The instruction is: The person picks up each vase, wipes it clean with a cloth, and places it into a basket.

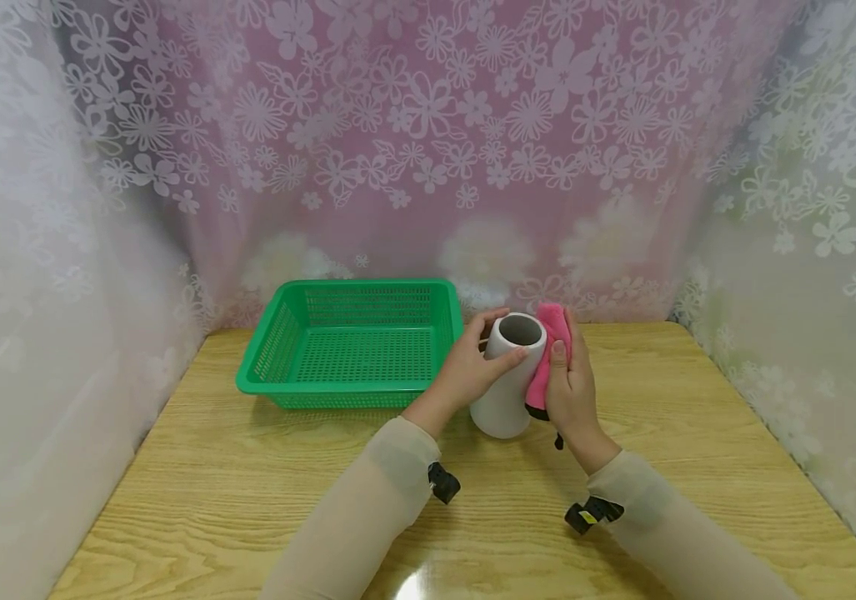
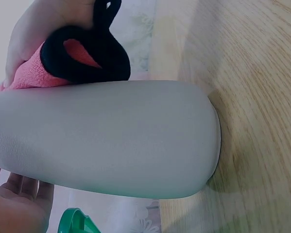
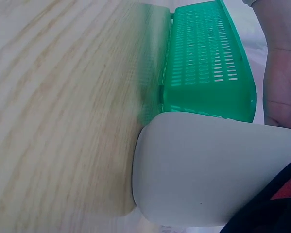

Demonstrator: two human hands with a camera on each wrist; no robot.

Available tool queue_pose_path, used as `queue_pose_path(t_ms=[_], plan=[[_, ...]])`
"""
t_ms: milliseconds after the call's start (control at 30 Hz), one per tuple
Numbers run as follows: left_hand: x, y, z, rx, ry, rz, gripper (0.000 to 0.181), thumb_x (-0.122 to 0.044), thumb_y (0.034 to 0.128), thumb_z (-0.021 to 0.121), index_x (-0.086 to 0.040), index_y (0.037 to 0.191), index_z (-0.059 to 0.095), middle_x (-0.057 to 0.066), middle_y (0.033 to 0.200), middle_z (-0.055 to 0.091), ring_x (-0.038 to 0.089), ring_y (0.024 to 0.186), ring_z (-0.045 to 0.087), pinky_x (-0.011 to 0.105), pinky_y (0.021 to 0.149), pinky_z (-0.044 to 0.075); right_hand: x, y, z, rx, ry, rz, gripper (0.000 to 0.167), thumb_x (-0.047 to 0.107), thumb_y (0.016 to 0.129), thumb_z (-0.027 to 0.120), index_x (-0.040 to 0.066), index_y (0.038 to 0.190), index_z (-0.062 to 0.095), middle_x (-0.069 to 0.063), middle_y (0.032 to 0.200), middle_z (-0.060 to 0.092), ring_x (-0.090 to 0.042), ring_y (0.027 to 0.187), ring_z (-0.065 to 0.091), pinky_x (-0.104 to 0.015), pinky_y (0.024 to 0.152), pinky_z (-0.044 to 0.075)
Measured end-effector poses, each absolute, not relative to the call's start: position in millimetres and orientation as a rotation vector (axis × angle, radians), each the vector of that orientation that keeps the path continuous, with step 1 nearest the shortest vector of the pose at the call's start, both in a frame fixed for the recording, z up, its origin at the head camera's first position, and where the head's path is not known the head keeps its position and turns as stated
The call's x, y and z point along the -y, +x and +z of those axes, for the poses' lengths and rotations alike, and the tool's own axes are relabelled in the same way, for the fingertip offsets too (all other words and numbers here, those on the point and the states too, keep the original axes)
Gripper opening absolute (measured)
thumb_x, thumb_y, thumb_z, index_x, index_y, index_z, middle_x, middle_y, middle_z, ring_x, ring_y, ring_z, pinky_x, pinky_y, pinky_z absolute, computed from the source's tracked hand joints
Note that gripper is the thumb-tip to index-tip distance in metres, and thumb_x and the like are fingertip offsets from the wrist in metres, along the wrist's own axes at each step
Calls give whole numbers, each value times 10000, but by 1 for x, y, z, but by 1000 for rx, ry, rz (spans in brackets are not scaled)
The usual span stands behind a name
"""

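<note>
A white vase with a round dark opening stands upright on the wooden table, right of the basket. My left hand grips its upper part from the left, thumb across the front near the rim. On the vase's other side, my right hand holds a folded pink cloth with black edging against the wall of the vase. In the left wrist view the cloth's black trim is bunched in loops beside the vase. The right wrist view shows the vase's base on the tabletop.
A green plastic basket with slotted walls stands close on the left, nothing visible in it. Wood-grain table surrounds both. Floral curtains hang behind and at the sides.
</note>
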State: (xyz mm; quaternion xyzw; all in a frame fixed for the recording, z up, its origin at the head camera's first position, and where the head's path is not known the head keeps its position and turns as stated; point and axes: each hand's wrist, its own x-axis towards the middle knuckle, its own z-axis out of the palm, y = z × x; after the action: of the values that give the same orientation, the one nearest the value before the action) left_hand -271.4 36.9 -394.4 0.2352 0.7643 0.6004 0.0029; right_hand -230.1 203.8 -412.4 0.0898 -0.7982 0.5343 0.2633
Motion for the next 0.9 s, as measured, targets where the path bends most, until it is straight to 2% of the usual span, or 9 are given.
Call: queue_pose_path(t_ms=[133,300,467,900], plan=[[-37,-272,-394,-2403,738,1878,683,-403,909,743,-270,1501,429,-65,1342,548,207,1256,539,430,986,493,-212,-240,-428,2201,213,1456,535,243,1111,328,220,1620,167,-132,1598,290,-338,1412,350,-579,1126,316],[-37,-272,-394,-2410,745,1865,690,-397,914,736,-253,1511,421,-61,1349,543,201,1258,538,413,978,498,-217,-240,-436,2261,197,1467,536,367,1104,315,306,1615,167,-84,1619,271,-328,1422,344,-590,1119,323],[-38,-272,-394,-2404,729,1866,676,-400,914,736,-285,1502,424,-68,1352,538,209,1266,533,410,971,499,-218,-239,-438,2289,197,1492,543,398,1100,309,298,1616,170,-93,1622,265,-331,1433,324,-589,1129,307],[-37,-271,-394,-2393,750,1872,698,-399,918,732,-247,1518,409,-45,1365,534,239,1283,523,445,989,491,-220,-239,-453,2407,110,1491,578,444,1093,274,229,1620,176,-129,1613,282,-350,1443,312,-583,1153,268]])
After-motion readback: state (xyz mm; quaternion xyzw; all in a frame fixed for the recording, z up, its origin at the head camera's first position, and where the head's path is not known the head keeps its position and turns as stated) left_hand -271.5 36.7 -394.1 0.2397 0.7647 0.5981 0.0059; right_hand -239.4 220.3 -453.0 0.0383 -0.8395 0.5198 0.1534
